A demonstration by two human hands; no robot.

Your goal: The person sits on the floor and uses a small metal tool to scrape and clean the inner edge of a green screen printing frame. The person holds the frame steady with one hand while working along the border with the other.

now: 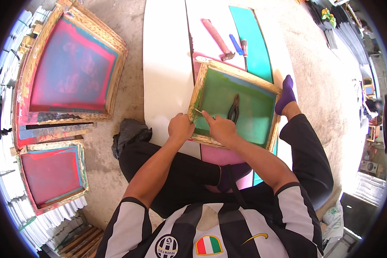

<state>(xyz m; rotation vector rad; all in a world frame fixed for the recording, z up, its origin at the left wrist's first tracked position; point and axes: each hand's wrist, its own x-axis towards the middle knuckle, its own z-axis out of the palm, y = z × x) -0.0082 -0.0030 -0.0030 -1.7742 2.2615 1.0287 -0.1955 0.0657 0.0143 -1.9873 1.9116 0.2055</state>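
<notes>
A wooden frame with green mesh (253, 99), apparently a printing screen, lies tilted across the boards in front of me. My left hand (181, 127) is closed in a fist at the frame's left corner, and what it grips is hidden. Over the near left part of the mesh, my right hand (222, 130) has its index finger pointed forward and the others curled. A small thin pale piece (198, 110) meets that fingertip beside the wooden edge; I cannot make out its kind. Dark pliers (233, 112) rest on the mesh just beyond my right hand.
Beyond the frame lie a hammer (219, 39), a blue-handled tool (235, 44) and a screwdriver (244, 47) on white and teal boards (165, 56). Pink-blue screens, one large (73, 69) and one smaller (51, 172), stand at left. A black bag (131, 135) sits by my knee; my foot (285, 95) touches the frame's right side.
</notes>
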